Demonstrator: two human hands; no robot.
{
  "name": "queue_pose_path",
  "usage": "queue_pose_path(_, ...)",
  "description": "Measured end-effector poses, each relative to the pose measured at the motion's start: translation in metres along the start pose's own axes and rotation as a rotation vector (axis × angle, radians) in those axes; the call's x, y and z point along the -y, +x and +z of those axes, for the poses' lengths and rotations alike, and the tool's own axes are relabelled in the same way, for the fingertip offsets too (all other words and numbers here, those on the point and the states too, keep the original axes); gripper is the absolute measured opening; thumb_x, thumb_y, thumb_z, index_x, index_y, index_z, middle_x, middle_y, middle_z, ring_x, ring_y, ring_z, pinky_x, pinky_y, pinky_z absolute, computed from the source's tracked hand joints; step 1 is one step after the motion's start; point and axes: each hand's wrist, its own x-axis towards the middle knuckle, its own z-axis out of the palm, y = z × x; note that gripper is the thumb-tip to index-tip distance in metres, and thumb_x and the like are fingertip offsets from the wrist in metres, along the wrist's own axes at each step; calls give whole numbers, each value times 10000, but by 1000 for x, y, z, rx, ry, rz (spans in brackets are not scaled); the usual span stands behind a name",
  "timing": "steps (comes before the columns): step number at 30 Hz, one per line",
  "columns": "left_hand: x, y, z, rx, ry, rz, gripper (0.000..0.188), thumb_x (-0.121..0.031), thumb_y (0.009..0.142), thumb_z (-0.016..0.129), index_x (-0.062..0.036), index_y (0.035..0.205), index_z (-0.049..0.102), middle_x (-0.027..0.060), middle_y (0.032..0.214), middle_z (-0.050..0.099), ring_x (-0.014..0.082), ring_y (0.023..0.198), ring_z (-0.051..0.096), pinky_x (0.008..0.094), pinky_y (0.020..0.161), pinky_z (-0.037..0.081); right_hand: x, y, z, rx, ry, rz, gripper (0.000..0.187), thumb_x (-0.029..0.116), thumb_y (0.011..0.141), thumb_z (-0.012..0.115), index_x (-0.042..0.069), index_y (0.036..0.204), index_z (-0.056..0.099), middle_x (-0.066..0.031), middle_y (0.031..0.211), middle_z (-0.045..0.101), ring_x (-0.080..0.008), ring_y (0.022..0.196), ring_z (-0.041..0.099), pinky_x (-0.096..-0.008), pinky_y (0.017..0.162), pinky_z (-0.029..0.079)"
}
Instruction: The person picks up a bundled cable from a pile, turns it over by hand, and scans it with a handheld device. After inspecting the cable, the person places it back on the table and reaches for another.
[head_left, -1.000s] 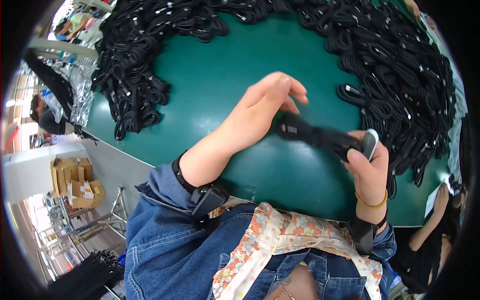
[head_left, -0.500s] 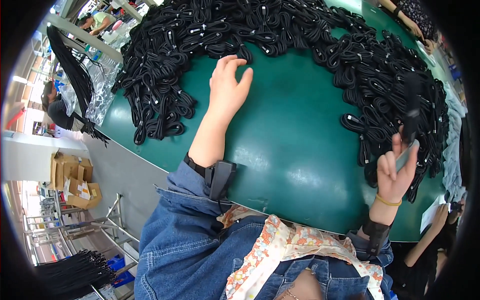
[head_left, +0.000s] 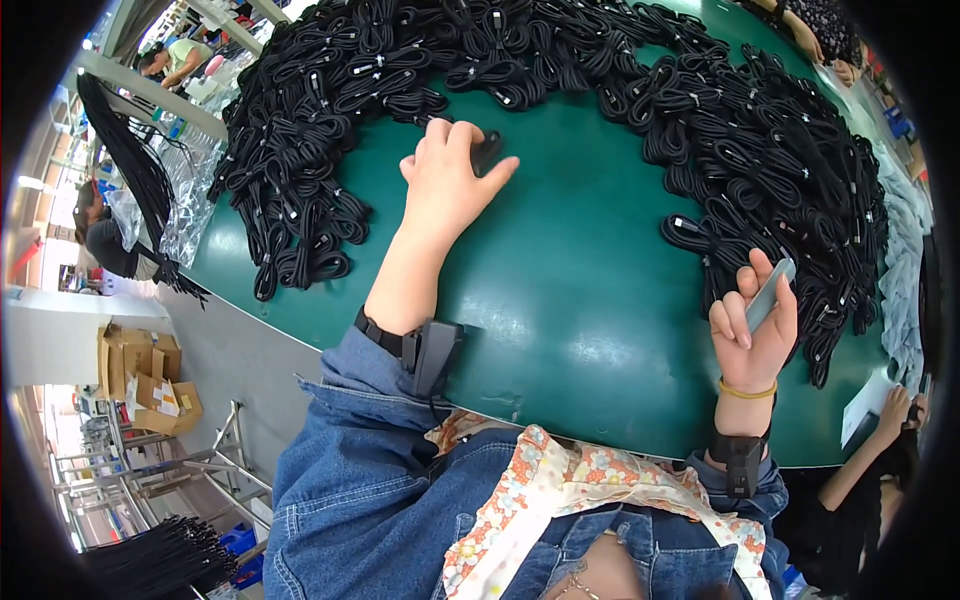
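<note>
My left hand (head_left: 440,185) is over the green table, palm down, fingers curled over a coiled black cable (head_left: 487,150) with the thumb held out to the side. Most of that cable is hidden under the fingers. At the right, my right hand (head_left: 752,325) is turned palm up, gripping a flat grey-blue strip (head_left: 770,297) between thumb and fingers. What the strip is I cannot make out. Just beyond this hand lies the right part of a heap of coiled, tied black cables (head_left: 740,150) with light connector ends.
The cable heap arcs around the far side of the green table (head_left: 560,250). Long black cables (head_left: 125,150) hang off the left side near a clear plastic bag (head_left: 190,205). Cardboard boxes (head_left: 140,355) stand on the floor at left. Other people's hands (head_left: 840,70) are at the right.
A blurred black cable above my right hand is no longer in the air; that hand has come back left. My left hand has drawn a coiled cable toward me from the heap. The view has shifted slightly.
</note>
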Motion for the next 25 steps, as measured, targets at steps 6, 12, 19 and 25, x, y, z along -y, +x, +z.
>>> queue_pose_path(6, 0, -15, -1, 330, 82, -3, 301, -253, 631, 655, -58, 830, 540, 86, 888, 506, 257, 798, 500, 366, 706, 344, -4, -2, 3, 34, -25, 44, 305, 212, 858, 346, -3, 1021, 488, -76, 788, 548, -71, 364, 321, -206, 399, 281)
queue_pose_path(12, -39, -22, -9, 292, -411, 435, 354, -183, 614, 653, -65, 926, 536, 86, 855, 501, 260, 750, 494, 339, 638, 367, -11, -6, 13, -157, -531, 211, 246, 142, 823, 426, -4, 1011, 492, -51, 760, 524, -49, 387, 330, -181, 404, 267)
queue_pose_path(19, -77, -56, 1, 309, -434, 728, 443, -146, 604, 680, -59, 1014, 535, 72, 811, 487, 231, 714, 490, 313, 609, 392, -32, -6, 30, -96, -940, 157, 274, 74, 786, 485, -9, 1047, 496, -2, 717, 527, -19, 423, 311, -165, 415, 256)
queue_pose_path(25, -75, -56, -7, 392, -598, 458, 439, -189, 617, 671, -105, 1023, 528, 57, 823, 483, 245, 752, 490, 322, 671, 396, -18, -8, 15, -222, -634, 218, 319, 130, 775, 544, 9, 1066, 499, -12, 729, 555, -25, 450, 361, -164, 431, 274)
